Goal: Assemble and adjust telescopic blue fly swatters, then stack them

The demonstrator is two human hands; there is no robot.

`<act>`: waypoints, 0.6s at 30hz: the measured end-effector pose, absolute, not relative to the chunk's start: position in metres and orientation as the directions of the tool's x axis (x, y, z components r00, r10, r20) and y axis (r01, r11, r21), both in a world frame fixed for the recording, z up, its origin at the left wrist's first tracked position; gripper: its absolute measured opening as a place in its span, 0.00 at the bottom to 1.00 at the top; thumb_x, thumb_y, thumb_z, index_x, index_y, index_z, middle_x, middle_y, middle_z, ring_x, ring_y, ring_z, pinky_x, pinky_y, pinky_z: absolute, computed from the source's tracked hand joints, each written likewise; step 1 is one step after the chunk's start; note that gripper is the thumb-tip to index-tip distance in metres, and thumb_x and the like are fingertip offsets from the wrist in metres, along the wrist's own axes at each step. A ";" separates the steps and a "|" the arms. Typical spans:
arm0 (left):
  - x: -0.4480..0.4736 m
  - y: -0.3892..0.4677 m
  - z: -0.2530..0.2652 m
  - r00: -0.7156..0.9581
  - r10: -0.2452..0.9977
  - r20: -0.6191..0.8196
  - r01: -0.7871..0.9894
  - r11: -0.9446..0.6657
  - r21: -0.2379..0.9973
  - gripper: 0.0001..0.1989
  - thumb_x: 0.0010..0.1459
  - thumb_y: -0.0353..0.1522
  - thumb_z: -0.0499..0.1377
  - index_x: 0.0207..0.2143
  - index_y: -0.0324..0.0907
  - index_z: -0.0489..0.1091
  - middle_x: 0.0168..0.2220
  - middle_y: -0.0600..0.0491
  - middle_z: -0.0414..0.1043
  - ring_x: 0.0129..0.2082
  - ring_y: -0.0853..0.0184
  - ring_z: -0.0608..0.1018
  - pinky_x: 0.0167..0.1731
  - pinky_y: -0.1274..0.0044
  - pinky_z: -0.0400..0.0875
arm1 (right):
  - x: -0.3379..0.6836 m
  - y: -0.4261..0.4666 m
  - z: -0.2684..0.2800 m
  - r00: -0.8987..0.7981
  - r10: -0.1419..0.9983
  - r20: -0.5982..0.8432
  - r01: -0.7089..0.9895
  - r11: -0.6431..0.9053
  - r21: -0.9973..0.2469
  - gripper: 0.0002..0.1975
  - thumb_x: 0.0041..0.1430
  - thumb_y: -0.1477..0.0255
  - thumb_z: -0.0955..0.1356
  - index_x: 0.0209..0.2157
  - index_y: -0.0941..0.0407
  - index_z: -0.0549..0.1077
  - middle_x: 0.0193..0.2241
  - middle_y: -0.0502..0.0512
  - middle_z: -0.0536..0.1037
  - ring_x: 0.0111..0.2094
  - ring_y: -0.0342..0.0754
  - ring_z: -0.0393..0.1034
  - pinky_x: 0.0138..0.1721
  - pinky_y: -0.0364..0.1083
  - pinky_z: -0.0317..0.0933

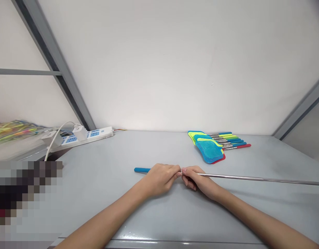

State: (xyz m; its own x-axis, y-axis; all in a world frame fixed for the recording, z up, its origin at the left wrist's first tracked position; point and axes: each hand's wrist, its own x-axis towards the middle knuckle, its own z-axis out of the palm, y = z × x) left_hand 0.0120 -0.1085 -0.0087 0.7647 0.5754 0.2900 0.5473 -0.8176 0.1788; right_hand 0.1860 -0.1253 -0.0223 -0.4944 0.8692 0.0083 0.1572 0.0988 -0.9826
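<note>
Both hands are closed on a telescopic fly swatter held level above the table. Its blue handle end (141, 170) sticks out to the left of my left hand (163, 178), which wraps round the handle. Close beside it, my right hand (198, 180) pinches the metal rod near the handle, thumb and fingers almost touching the left fingertips. The thin shiny rod (242, 177) runs far to the right and leaves the view, so the swatter's head is hidden from me. Beyond my hands lies a pile of fly swatters (209, 150) with blue, green, yellow and red parts.
The grey table (97, 193) reaches back to a white wall (159, 69). On the left lie a white power strip (95, 133) with plugged-in adapters and a cable (55, 138). Colourful packaged items (16, 131) rest farther left, above a pixelated area. Grey metal posts (63, 72) frame the sides.
</note>
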 end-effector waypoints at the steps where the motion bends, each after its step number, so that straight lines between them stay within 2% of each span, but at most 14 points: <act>1: 0.012 -0.108 -0.009 0.768 0.575 0.282 0.548 -0.818 0.176 0.11 0.60 0.31 0.41 0.26 0.42 0.56 0.23 0.58 0.63 0.21 0.73 0.65 0.22 0.80 0.56 | 0.186 -0.125 -0.022 -0.494 0.869 0.006 0.161 0.099 -0.982 0.23 0.58 0.62 0.54 0.14 0.58 0.58 0.10 0.46 0.54 0.15 0.38 0.47 0.17 0.41 0.42; 18: 0.012 -0.108 -0.006 0.767 0.578 0.278 0.554 -0.816 0.167 0.11 0.59 0.32 0.41 0.26 0.42 0.56 0.23 0.58 0.65 0.21 0.73 0.66 0.21 0.80 0.54 | 0.186 -0.126 -0.019 -0.489 0.872 0.013 0.216 0.135 -0.967 0.24 0.58 0.60 0.54 0.14 0.58 0.58 0.10 0.45 0.54 0.15 0.38 0.47 0.17 0.40 0.42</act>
